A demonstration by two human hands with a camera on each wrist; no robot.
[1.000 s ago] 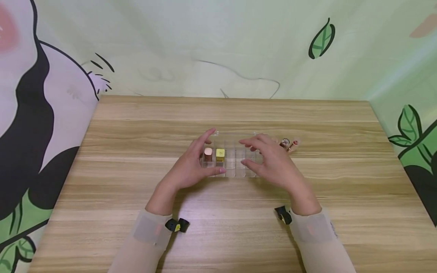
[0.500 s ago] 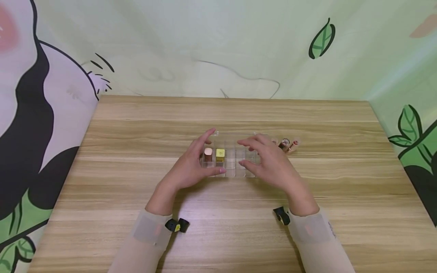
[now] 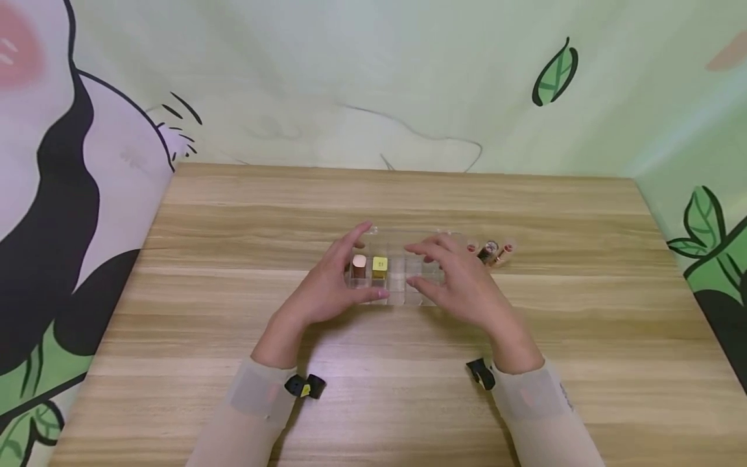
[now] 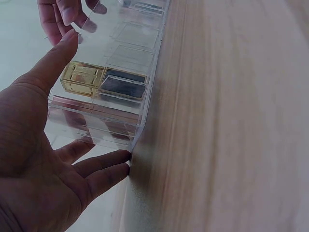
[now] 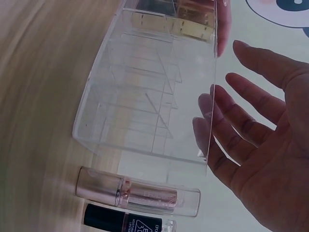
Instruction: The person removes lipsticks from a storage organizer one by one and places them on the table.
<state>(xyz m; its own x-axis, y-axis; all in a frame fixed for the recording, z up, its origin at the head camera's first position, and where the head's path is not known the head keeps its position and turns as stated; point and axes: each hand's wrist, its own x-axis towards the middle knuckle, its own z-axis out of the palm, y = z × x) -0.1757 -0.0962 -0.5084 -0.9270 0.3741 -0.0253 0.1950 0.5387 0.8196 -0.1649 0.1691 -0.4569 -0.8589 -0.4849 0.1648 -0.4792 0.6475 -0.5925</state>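
A clear plastic divided organizer (image 3: 397, 295) stands on the table between both hands. In its leftmost slot is a lipstick with a pinkish cap (image 3: 359, 266); beside that sits a gold lipstick with a yellow top (image 4: 84, 78). My left hand (image 3: 327, 285) holds the organizer's left end, thumb along the front and index finger at the back corner. Over the right half hovers my right hand (image 3: 467, 279), its fingers loosely bent and holding nothing. Through the clear wall, the right wrist view shows some of those fingertips, while the thumb stays apart from the wall.
Just right of the organizer stand several lipsticks: a pink one with a clear cap (image 5: 137, 192), a black one (image 5: 123, 220) and one with a red top (image 3: 504, 250). A patterned cloth wall (image 3: 327, 84) rises behind the wooden table (image 3: 385, 383).
My right hand has shifted slightly left over the organizer, showing more of the lipsticks behind it. The left hand keeps its place. The head view has tilted a little.
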